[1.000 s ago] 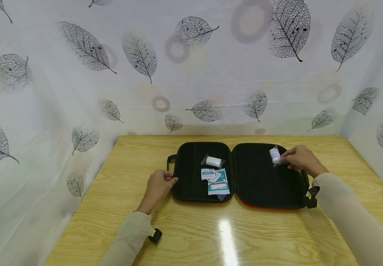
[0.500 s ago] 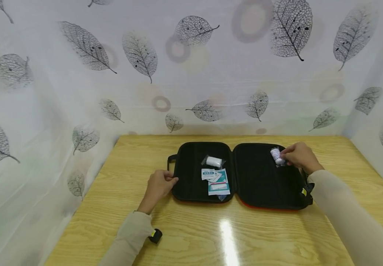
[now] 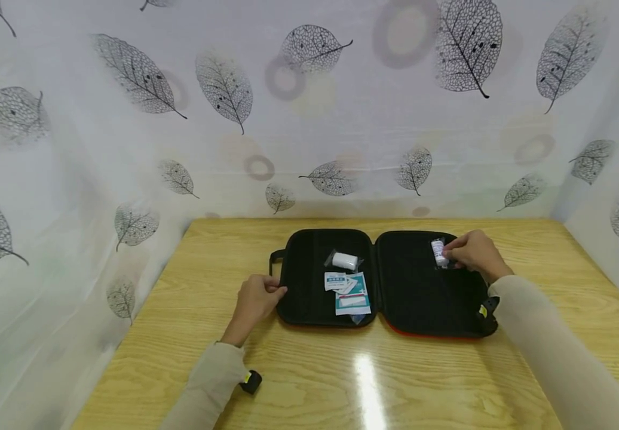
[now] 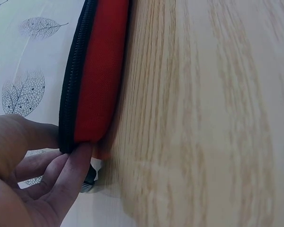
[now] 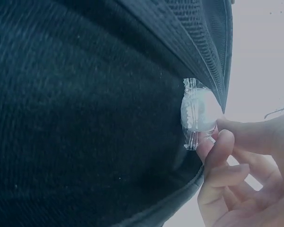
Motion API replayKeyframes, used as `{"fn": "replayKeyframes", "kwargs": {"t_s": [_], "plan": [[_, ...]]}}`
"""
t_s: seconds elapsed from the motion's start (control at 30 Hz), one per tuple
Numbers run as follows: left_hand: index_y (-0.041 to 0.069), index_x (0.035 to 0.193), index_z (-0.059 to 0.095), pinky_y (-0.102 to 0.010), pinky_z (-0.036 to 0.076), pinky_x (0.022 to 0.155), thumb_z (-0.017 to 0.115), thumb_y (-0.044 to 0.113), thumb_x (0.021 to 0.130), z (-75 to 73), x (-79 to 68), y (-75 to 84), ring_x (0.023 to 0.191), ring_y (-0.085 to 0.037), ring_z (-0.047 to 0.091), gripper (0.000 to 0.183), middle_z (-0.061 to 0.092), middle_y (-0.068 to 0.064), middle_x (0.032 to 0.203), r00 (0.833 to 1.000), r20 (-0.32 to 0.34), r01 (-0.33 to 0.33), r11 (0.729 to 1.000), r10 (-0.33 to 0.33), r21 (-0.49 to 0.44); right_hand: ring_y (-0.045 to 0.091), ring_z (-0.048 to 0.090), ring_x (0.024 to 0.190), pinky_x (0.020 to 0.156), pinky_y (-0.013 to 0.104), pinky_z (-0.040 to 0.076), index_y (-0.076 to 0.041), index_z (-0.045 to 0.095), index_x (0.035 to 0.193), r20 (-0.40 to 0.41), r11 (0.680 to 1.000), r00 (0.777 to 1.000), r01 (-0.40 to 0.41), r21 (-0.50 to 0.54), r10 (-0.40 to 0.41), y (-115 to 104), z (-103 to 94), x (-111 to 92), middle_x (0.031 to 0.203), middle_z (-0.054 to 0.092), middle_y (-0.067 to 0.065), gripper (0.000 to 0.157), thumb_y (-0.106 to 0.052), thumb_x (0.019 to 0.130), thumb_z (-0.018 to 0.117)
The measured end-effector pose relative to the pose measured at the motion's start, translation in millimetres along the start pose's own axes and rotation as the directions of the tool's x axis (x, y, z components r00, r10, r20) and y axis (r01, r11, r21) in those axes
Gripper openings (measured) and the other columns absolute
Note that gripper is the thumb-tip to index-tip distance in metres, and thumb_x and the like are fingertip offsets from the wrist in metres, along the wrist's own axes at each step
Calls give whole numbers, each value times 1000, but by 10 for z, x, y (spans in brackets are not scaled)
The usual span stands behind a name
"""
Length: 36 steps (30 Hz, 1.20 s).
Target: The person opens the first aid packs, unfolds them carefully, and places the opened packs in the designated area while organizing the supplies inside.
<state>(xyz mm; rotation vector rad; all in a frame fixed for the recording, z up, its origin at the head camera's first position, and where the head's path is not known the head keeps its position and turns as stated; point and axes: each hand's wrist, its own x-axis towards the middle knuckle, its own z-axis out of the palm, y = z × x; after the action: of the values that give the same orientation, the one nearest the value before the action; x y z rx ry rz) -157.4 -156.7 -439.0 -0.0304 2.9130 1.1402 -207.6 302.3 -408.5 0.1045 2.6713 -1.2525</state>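
Note:
A zippered case (image 3: pixel 417 298), black inside and red outside, lies spread flat on the table. My left hand (image 3: pixel 256 297) grips its left rim; in the left wrist view the thumb is on the zipper edge and fingers reach underneath the red side (image 4: pixel 102 71). Over the far right part of the right half, my right hand (image 3: pixel 473 254) pinches a white bandage roll (image 3: pixel 439 253) in a clear wrapper. The right wrist view shows the wrapped roll (image 5: pixel 199 111) between thumb and fingers, close to the black lining (image 5: pixel 85 113). I cannot tell whether it touches the lining.
In the left half lie a second wrapped white roll (image 3: pixel 345 261), a small white packet (image 3: pixel 335 280) and a teal-and-white packet (image 3: pixel 359 301). A black handle (image 3: pixel 275 257) sticks out at the case's left side. Behind the wooden table (image 3: pixel 309 382) hangs a leaf-patterned cloth (image 3: pixel 309 125).
Over the right half, my right hand has shifted left with the bandage roll, which now stands more upright in the head view. The left hand stays at the rim.

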Motion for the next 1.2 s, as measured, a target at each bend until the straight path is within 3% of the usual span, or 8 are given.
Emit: {"fn": "replayKeyframes", "kwargs": {"t_s": [0.4,0.67,1.0,1.2], "plan": [[-1,103,77,-42,59,74,78,16,90,-8,-1,-22,85,-25,71,21,75,-11,93,1000,-10,-21,1000,21,8,19,61,64,48,29,42,16,66,118,4,999,1000,30,45,-30,-5,42,-33,85,70,11,33,-10,98,64],[0,102,77,-44,59,76,78,17,90,-5,0,-24,84,-25,72,21,75,-11,92,1000,-18,-26,1000,26,8,18,62,67,52,30,46,15,66,121,12,998,1000,-5,59,5,-14,83,-26,90,71,11,35,-12,99,65],[-1,102,77,-43,59,76,78,15,90,-3,4,-36,85,-26,71,21,75,-12,93,999,-27,-31,1000,31,1,18,63,71,56,32,45,14,62,127,46,997,999,-26,69,23,-12,129,-33,101,71,14,36,-7,98,57],[-2,100,77,-40,59,72,78,14,89,22,11,-22,81,-24,71,19,75,-11,89,999,-28,-40,999,40,-1,16,63,69,53,32,45,20,57,128,75,998,997,1,67,-6,39,144,-60,106,70,22,40,0,94,49]]}}
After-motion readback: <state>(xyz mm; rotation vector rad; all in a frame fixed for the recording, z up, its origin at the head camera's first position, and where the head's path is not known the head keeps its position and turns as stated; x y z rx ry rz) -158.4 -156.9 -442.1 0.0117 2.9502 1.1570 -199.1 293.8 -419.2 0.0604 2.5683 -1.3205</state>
